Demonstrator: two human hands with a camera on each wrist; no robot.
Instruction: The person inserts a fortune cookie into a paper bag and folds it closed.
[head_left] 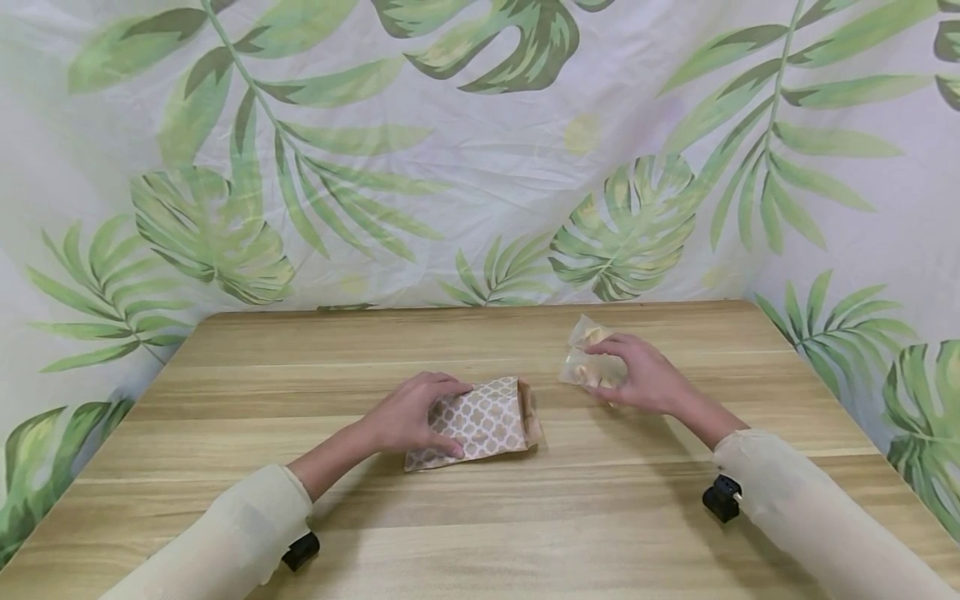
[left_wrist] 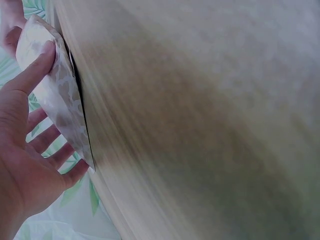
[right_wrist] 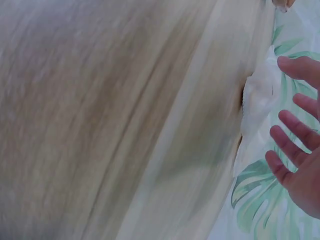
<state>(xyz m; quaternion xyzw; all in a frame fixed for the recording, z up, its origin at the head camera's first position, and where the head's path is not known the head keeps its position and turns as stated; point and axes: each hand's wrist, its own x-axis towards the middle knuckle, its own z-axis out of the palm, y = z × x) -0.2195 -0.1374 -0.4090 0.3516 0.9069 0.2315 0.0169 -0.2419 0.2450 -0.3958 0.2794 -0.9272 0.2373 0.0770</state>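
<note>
While the left hand [head_left: 408, 414] lay on the patterned paper bag [head_left: 480, 423], the bag rested flat on the wooden table [head_left: 480, 508], near the table's middle, with its open mouth turned toward the right hand [head_left: 647, 377]. The left fingers [head_left: 448, 388] were slightly spread and curved over the closed end of the bag, and the thumb lay along the bag's near edge. In the left wrist view the same hand [left_wrist: 25, 150] showed its thumb pressed against the face of the bag [left_wrist: 55, 95] and the other fingers fanned apart behind it.

To the right of the paper bag, and a little farther back on the table, the right hand closed around a small clear plastic packet [head_left: 588, 360] with pale pieces inside; what the pieces were could not be told. The fingers curled over the packet's top and the thumb met it from below. The packet was apart from the paper bag, with bare wood between them. The right wrist view was blurred; it showed the fingers [right_wrist: 295, 127] spread beside the pale packet [right_wrist: 257, 107].

Behind the table hung a white cloth [head_left: 480, 158] printed with green leaves. Both arms wore pale sleeves [head_left: 817, 521].
</note>
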